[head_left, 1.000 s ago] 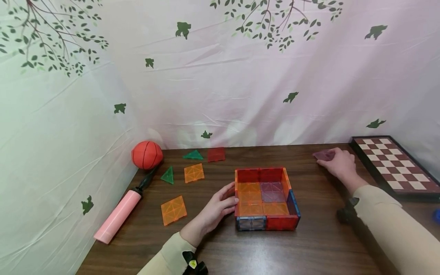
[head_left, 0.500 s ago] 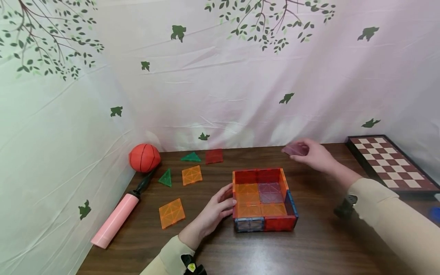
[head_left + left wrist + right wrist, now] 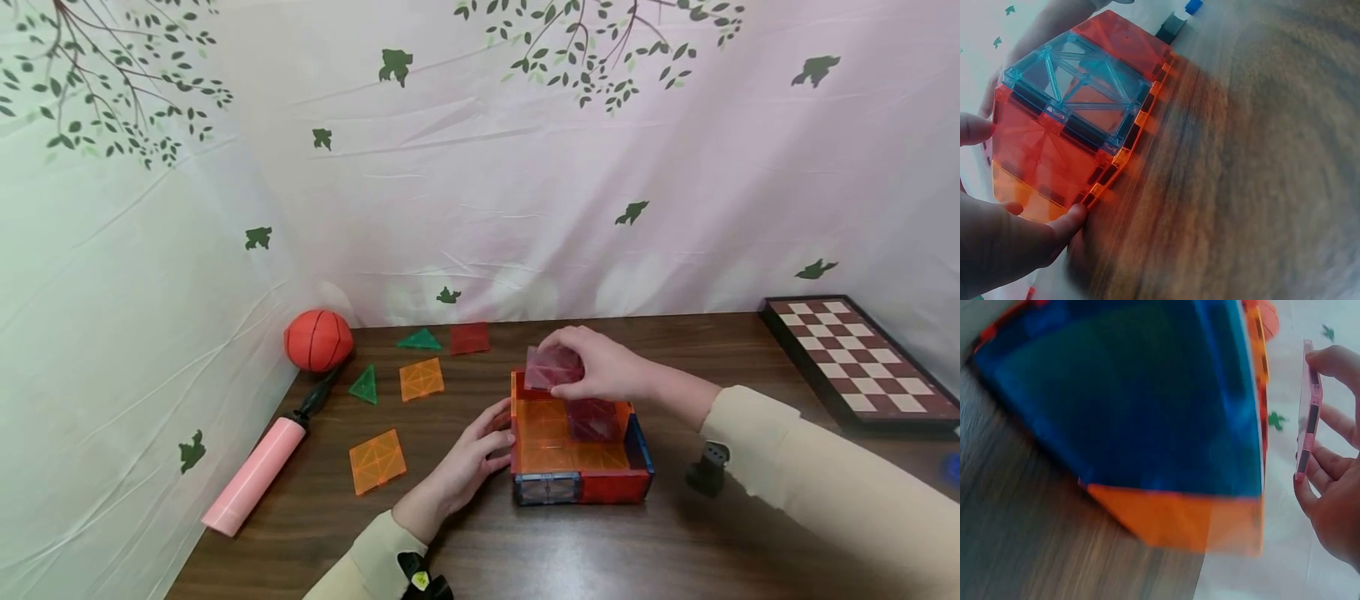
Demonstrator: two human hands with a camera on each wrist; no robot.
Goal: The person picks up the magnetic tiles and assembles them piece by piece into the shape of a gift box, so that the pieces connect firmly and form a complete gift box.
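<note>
An open-topped box (image 3: 615,488) built of see-through magnetic tiles stands on the table, with red, orange and blue walls and an orange and purple floor. My left hand (image 3: 468,454) rests its fingertips against the box's left wall; the left wrist view has those fingers (image 3: 1063,228) at the red and orange tiles. Above the back of the box, my right hand (image 3: 600,362) pinches a square purple magnetic tile (image 3: 546,369). From the right wrist, this tile (image 3: 1310,419) shows edge-on between thumb and fingers, beyond the blue wall tile (image 3: 1141,400).
Left of the box lie orange tiles (image 3: 377,461), green triangles (image 3: 364,385) and a red tile (image 3: 469,338). A pink hand pump (image 3: 255,477) and a red ball (image 3: 318,341) sit farther left. A checkered board (image 3: 862,358) lies at the right, before a cloth backdrop (image 3: 465,183).
My right hand has carried the purple tile leftward from near the checkered board to above the back of the box. My left hand has stayed at the box's left wall.
</note>
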